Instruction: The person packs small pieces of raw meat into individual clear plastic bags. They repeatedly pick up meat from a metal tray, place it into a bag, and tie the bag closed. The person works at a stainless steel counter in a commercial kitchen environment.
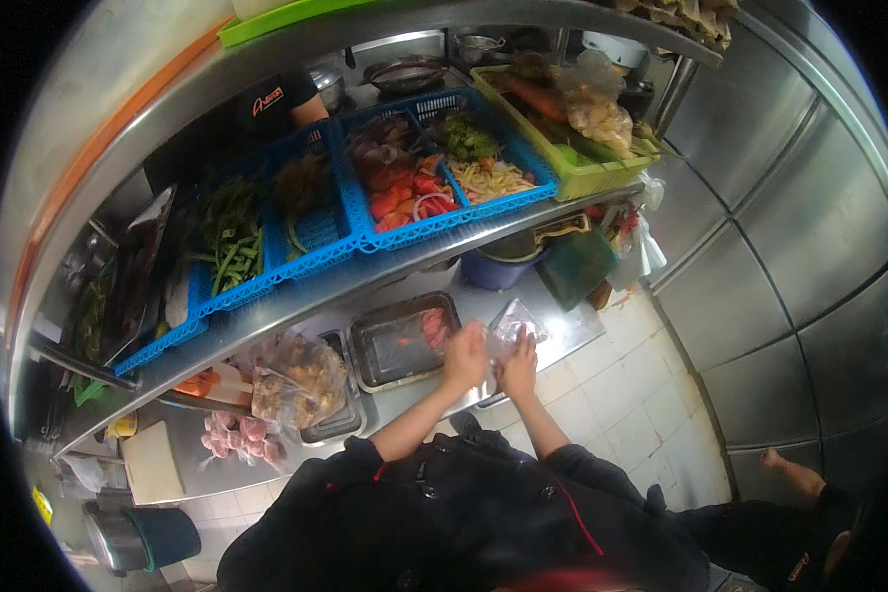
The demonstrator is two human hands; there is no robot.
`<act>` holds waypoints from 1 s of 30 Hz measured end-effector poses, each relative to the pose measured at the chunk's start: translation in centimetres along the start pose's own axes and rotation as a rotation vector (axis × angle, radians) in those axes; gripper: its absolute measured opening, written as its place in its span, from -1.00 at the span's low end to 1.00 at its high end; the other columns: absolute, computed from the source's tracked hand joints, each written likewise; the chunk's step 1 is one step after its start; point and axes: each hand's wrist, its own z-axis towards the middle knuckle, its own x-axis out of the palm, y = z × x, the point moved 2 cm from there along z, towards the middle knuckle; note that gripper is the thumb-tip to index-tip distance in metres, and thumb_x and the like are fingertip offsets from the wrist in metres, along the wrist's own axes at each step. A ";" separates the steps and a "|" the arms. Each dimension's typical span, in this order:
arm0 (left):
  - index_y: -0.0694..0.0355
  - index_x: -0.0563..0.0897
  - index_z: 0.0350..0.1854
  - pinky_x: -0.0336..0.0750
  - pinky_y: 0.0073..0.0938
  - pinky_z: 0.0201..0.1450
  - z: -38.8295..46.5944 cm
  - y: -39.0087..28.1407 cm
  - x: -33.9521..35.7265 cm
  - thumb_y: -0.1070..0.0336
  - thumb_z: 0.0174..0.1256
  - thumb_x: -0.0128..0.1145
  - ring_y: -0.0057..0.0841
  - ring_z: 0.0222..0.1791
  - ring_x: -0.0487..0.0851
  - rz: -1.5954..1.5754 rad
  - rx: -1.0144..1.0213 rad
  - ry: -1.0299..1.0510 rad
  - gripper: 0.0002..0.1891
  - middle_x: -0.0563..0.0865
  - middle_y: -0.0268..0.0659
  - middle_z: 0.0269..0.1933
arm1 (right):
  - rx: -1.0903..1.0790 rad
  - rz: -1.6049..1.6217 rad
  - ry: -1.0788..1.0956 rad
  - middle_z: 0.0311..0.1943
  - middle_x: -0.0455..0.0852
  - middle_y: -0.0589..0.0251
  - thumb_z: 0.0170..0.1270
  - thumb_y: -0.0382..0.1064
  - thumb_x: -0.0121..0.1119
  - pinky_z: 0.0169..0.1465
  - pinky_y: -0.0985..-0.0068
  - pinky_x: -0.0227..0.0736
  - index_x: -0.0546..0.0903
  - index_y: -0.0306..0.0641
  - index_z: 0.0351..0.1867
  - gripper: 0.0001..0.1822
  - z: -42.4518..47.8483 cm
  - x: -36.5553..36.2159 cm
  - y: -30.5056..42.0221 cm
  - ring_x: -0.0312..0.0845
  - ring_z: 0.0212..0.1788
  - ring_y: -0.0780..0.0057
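Note:
My left hand (466, 357) is raised at the right edge of a dark metal tray (392, 348) that holds some red raw meat (435, 328); its fingers are blurred, with something clear, perhaps plastic, near them. To the right, my right hand (519, 368) rests with its fingers on a clear plastic bag (516, 318) lying on the steel counter. Whether either hand grips the plastic cannot be told. Left of the tray sits a big clear bag of light brown food pieces (300, 381), partly over another metal tray (337, 425).
Above the counter, a steel shelf (444, 244) bears blue baskets (362, 240) of cut vegetables and a green crate (599, 177). Small bags of pink meat (243, 436) and a white cutting board (152, 462) lie left. One person stands behind the shelf, another at lower right.

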 end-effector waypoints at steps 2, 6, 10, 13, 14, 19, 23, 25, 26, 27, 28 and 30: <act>0.14 0.50 -0.36 0.37 -0.47 -0.54 1.4 0.4 -2.2 0.23 0.43 -0.13 -0.53 -0.56 0.53 -0.324 -0.169 -0.074 -0.80 0.53 -0.39 -0.55 | -0.098 0.061 -0.043 0.39 -0.04 -0.14 -0.08 -0.16 0.32 0.29 0.04 0.09 0.63 -0.40 -0.18 -0.58 1.4 -0.2 -0.7 -0.01 0.33 -0.22; 0.09 0.51 -0.34 0.37 -0.62 -0.57 2.6 2.0 -6.2 0.22 0.45 -0.12 -0.70 -0.60 0.46 -0.888 -0.660 -0.160 -0.81 0.50 -0.49 -0.54 | -0.164 0.242 -0.011 0.33 0.12 -0.20 -0.09 -0.17 0.32 0.31 0.11 0.09 0.71 -0.23 -0.35 -0.74 4.3 -2.8 -0.3 0.04 0.30 -0.21; 0.12 0.53 -0.32 0.38 -0.65 -0.58 2.6 2.1 -9.7 0.25 0.41 -0.06 -0.69 -0.61 0.47 -1.088 -0.745 -0.146 -0.85 0.53 -0.46 -0.53 | -0.043 0.297 0.053 0.23 0.34 -0.11 -0.06 -0.17 0.28 0.26 0.14 0.16 0.72 -0.12 -0.39 -0.82 5.5 -6.2 0.7 0.17 0.26 -0.09; 0.14 0.54 -0.31 0.40 -0.64 -0.55 1.9 2.6 -11.5 0.26 0.38 -0.02 -0.66 -0.57 0.50 -1.232 -0.714 -0.031 -0.87 0.56 -0.41 -0.48 | -0.032 0.517 0.062 0.20 0.42 0.04 0.01 -0.10 0.28 0.20 0.25 0.24 0.59 -0.17 -0.07 -0.59 5.2 -8.4 3.1 0.21 0.29 0.08; 0.14 0.54 -0.31 0.41 -0.63 -0.54 1.6 2.8 -11.9 0.25 0.36 0.00 -0.64 -0.55 0.51 -1.291 -0.692 0.021 -0.88 0.57 -0.39 -0.46 | -0.048 0.740 0.055 0.20 0.42 0.07 0.03 -0.07 0.28 0.19 0.29 0.25 0.52 -0.18 0.03 -0.49 5.2 -8.4 4.0 0.20 0.30 0.13; 0.19 0.57 -0.25 0.46 -0.55 -0.48 -1.3 1.8 -12.3 0.14 0.27 0.11 -0.58 -0.48 0.55 -1.459 -0.865 -0.124 -0.78 0.62 -0.31 -0.38 | -0.141 1.452 0.465 0.13 0.50 0.15 0.13 -0.05 0.26 0.09 0.47 0.33 0.33 -0.25 0.23 -0.34 3.3 -6.8 9.9 0.33 0.21 0.38; 0.31 0.48 0.07 0.54 -0.54 -0.28 -5.1 6.2 -14.4 -0.15 0.25 0.06 -0.57 -0.34 0.59 -1.602 -0.567 0.144 -0.41 0.64 -0.21 -0.20 | -0.093 1.256 0.658 -0.31 0.69 0.34 0.18 -0.32 0.25 -0.07 0.62 0.42 0.61 -0.30 -0.23 -0.84 3.2 -4.0 8.9 0.56 -0.22 0.62; 0.30 0.48 0.05 0.50 -0.54 -0.17 -5.0 0.7 -15.9 -0.04 0.28 0.08 -0.54 -0.22 0.58 -1.373 -0.589 0.107 -0.50 0.62 -0.24 -0.11 | 0.115 1.559 0.756 -0.35 0.66 0.36 0.23 -0.27 0.22 -0.18 0.61 0.42 0.59 -0.32 -0.24 -0.83 3.5 -5.7 8.4 0.52 -0.28 0.67; 0.29 0.49 0.05 0.47 -0.54 -0.11 -4.8 -1.6 -16.5 0.02 0.29 0.09 -0.53 -0.16 0.58 -1.064 -0.666 0.088 -0.54 0.62 -0.25 -0.07 | 0.239 1.688 0.779 -0.35 0.66 0.36 0.24 -0.27 0.21 -0.22 0.61 0.41 0.59 -0.33 -0.25 -0.83 3.6 -5.7 7.5 0.51 -0.30 0.68; 0.29 0.49 0.04 0.45 -0.53 -0.06 -5.0 -2.8 -17.3 0.07 0.30 0.10 -0.51 -0.10 0.57 -0.804 -0.728 0.103 -0.59 0.61 -0.26 -0.02 | 0.206 1.592 0.780 -0.35 0.65 0.36 0.25 -0.27 0.20 -0.24 0.61 0.41 0.58 -0.33 -0.22 -0.83 4.1 -5.6 6.6 0.51 -0.32 0.68; 0.29 0.51 0.01 0.44 -0.54 -0.06 -6.8 2.1 -17.6 0.20 0.30 0.13 -0.51 -0.10 0.57 -0.484 -0.827 0.141 -0.67 0.61 -0.27 -0.02 | 0.168 1.495 0.806 -0.35 0.65 0.36 0.25 -0.27 0.20 -0.26 0.62 0.40 0.58 -0.34 -0.20 -0.81 4.9 -5.5 6.2 0.50 -0.34 0.69; 0.28 0.52 0.01 0.44 -0.56 -0.07 -7.1 2.0 -17.3 0.34 0.28 0.12 -0.54 -0.12 0.57 -0.513 -0.853 0.128 -0.72 0.63 -0.30 -0.07 | 0.138 1.391 0.795 -0.34 0.65 0.34 0.25 -0.27 0.20 -0.28 0.62 0.40 0.57 -0.35 -0.12 -0.76 5.7 -6.5 5.4 0.51 -0.35 0.68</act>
